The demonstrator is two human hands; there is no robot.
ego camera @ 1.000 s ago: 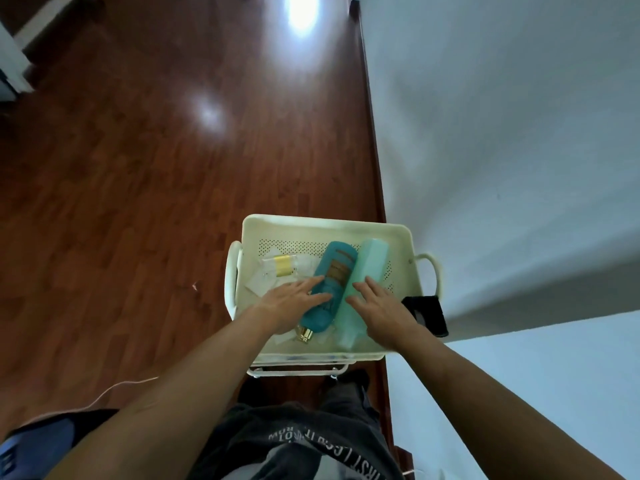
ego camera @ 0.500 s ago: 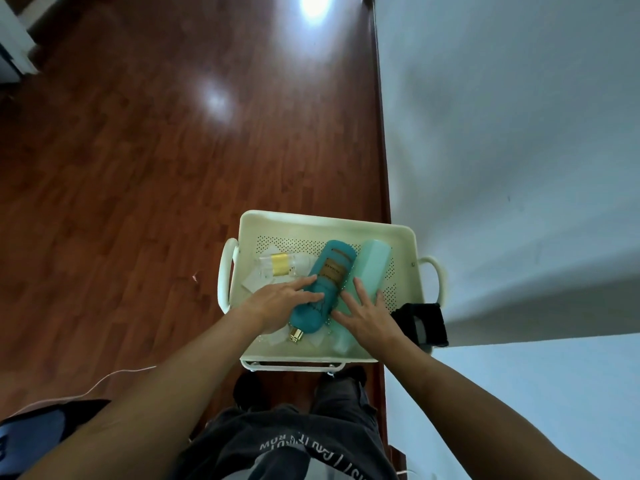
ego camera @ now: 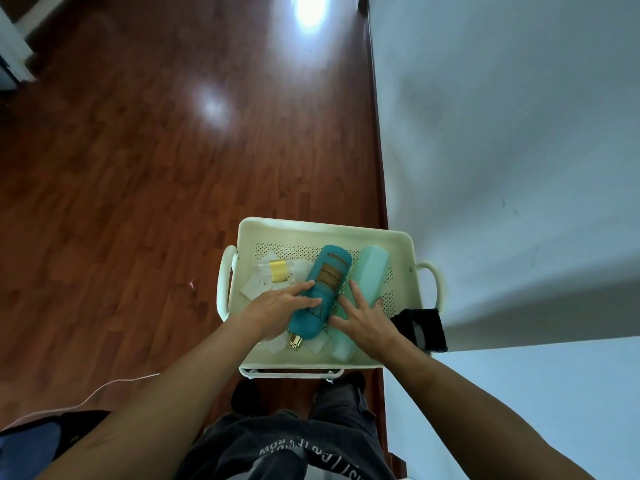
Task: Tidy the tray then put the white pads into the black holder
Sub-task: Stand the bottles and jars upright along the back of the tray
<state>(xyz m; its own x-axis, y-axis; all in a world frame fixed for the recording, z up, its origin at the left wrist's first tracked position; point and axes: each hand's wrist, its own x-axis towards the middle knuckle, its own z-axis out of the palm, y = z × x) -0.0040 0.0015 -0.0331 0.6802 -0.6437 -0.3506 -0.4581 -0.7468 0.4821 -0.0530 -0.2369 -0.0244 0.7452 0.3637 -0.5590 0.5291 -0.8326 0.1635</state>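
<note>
The left hand (ego camera: 277,311) lies with fingers nearly straight over the dark teal plastic bottle with a gold cap (ego camera: 320,292), touching it, while the right hand (ego camera: 363,318) rests with spread straight fingers on the pale mint plastic bottle (ego camera: 369,275); both bottles lie side by side in the cream perforated plastic tray (ego camera: 325,233). Flat white square pads (ego camera: 252,289) lie scattered in the tray, left of and beneath the teal bottle, beside a small clear bottle with a gold band (ego camera: 277,270). The black holder (ego camera: 424,327) sits just outside the tray's right edge, near its right handle.
</note>
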